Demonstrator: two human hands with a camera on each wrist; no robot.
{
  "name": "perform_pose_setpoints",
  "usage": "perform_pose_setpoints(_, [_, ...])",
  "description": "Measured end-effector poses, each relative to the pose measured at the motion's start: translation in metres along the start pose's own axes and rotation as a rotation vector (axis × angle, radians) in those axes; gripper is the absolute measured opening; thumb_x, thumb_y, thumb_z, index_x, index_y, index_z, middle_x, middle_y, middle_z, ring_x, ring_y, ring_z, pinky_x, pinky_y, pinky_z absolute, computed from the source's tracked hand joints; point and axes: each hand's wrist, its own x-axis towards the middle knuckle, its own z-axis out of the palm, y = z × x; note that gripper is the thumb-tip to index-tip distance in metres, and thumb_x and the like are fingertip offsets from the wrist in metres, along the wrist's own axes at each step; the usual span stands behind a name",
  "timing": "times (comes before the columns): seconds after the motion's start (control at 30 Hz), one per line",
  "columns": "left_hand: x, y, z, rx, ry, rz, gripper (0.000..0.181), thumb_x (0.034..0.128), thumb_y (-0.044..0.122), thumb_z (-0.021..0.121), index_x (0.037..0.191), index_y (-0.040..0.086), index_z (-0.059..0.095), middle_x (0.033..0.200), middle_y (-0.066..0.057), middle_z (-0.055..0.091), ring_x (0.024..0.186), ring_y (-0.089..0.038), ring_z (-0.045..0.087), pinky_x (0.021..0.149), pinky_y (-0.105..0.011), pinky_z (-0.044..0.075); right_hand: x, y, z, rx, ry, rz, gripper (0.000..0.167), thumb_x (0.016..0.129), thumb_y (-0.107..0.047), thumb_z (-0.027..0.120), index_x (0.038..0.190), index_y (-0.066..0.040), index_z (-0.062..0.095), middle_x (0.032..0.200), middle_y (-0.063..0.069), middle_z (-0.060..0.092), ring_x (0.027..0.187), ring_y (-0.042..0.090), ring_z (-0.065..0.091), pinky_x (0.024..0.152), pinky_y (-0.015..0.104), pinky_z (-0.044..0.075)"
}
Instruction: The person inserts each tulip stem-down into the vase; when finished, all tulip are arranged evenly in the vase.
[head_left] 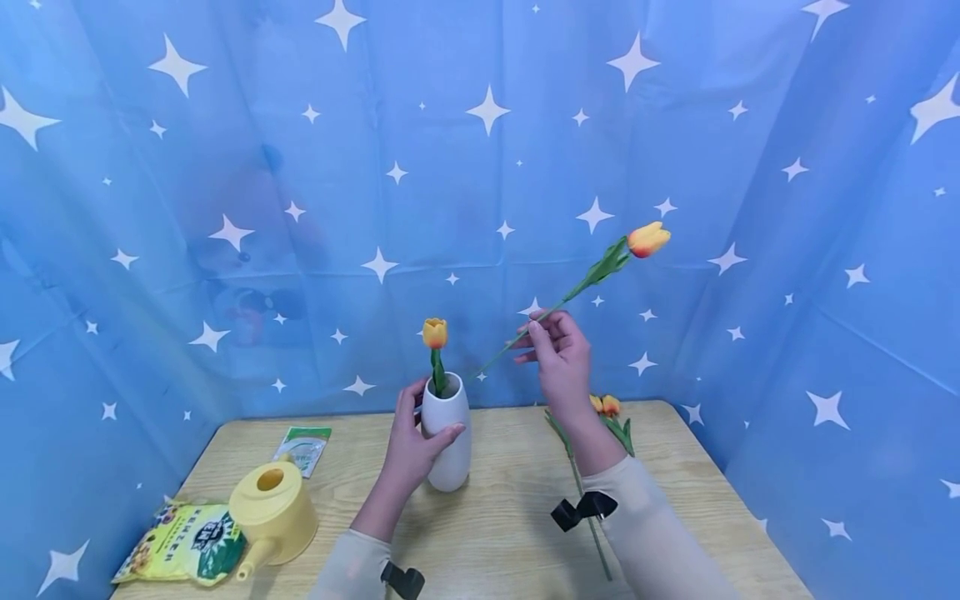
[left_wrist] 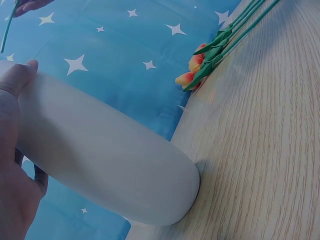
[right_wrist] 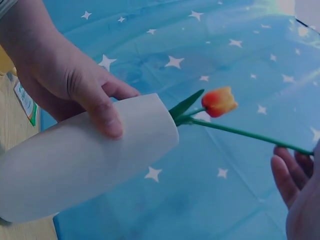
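Note:
A white vase [head_left: 447, 442] stands on the table, gripped near its upper part by my left hand [head_left: 412, 450], fingers behind and thumb across the front. One yellow-orange tulip [head_left: 435, 333] rises from its mouth. My right hand [head_left: 558, 354] pinches the stem of another tulip [head_left: 648, 239], its bloom up to the right and its bare stem end pointing down left, close to the vase mouth. In the left wrist view the vase [left_wrist: 115, 150] fills the middle. The right wrist view shows the held stem [right_wrist: 245, 132] between the right fingers [right_wrist: 287, 175] and the vase mouth.
More tulips [head_left: 611, 407] lie at the table's right, partly behind the right forearm. A yellow watering can [head_left: 277, 508], a yellow-green bag [head_left: 187, 542] and a small green-white packet [head_left: 303, 450] are at the left. A blue star-patterned curtain [head_left: 450, 208] hangs behind the table [head_left: 510, 517].

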Motion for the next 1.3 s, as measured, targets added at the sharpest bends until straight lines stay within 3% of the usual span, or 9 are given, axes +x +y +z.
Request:
perform_pose_setpoints(0.1, [0.0,0.0,0.0,0.001,0.001,0.006,0.089,0.0915,0.036,0.094,0.163,0.032,0.041,0.158,0.001,0.046,0.144,-0.035,0.051,0.111,-0.073,0.05,0.002,0.0,0.005,-0.02,-0.009,0.004,0.013,0.114,-0.012,0.064,0.121,-0.002,0.067,0.11,0.037,0.068,0.088,0.034,0.08,0.073,0.045,0.068])
perform_pose_setpoints(0.23, [0.0,0.002,0.0,0.002,-0.002,0.006,0.09,0.0915,0.036,0.094,0.163,0.032,0.041,0.158,0.001,0.046,0.143,-0.035,0.051,0.111,-0.073,0.05,0.004,0.003,0.011,-0.046,-0.017,0.008,0.014,0.114,-0.014,0.065,0.121,-0.002,0.067,0.109,0.033,0.071,0.09,0.044,0.077,0.073,0.041,0.068])
perform_pose_setpoints(0.6, [0.0,0.002,0.0,0.006,0.004,0.004,0.088,0.0923,0.033,0.094,0.163,0.033,0.042,0.158,0.0,0.046,0.144,-0.036,0.05,0.11,-0.073,0.05,0.002,0.005,0.026,-0.094,-0.071,0.005,0.013,0.114,-0.014,0.065,0.122,-0.004,0.067,0.109,0.027,0.072,0.091,0.025,0.08,0.074,0.036,0.068])
perform_pose_setpoints(0.73, [0.001,0.001,0.0,0.005,0.004,0.004,0.087,0.0922,0.033,0.094,0.162,0.034,0.042,0.158,0.001,0.047,0.143,-0.035,0.051,0.11,-0.072,0.051,0.0,0.007,0.032,-0.168,-0.095,-0.007,0.012,0.113,-0.014,0.066,0.122,-0.007,0.069,0.106,0.02,0.075,0.089,0.025,0.079,0.075,0.036,0.068])
perform_pose_setpoints(0.9, [0.001,0.001,0.0,0.003,0.002,0.008,0.087,0.0922,0.034,0.094,0.162,0.034,0.042,0.158,0.001,0.047,0.143,-0.034,0.051,0.11,-0.072,0.051,-0.002,0.009,0.039,-0.186,-0.128,-0.023,0.009,0.111,-0.009,0.068,0.12,-0.007,0.071,0.102,0.017,0.076,0.086,0.027,0.078,0.074,0.039,0.068])
perform_pose_setpoints(1.13, [0.0,0.0,0.0,0.001,0.002,0.009,0.088,0.0921,0.036,0.094,0.163,0.033,0.042,0.159,0.0,0.046,0.144,-0.036,0.051,0.109,-0.071,0.052,-0.005,0.014,0.045,-0.226,-0.19,0.041,0.009,0.11,-0.007,0.069,0.118,-0.008,0.074,0.1,0.015,0.077,0.088,0.032,0.077,0.076,0.046,0.069])
perform_pose_setpoints(1.3, [0.001,0.0,0.0,-0.005,0.004,0.019,0.087,0.0926,0.036,0.093,0.163,0.032,0.042,0.16,0.0,0.046,0.144,-0.036,0.051,0.108,-0.071,0.053,-0.007,0.018,0.047,-0.238,-0.221,0.09,0.01,0.11,-0.009,0.07,0.117,-0.01,0.076,0.1,0.01,0.078,0.093,0.037,0.078,0.076,0.042,0.069])
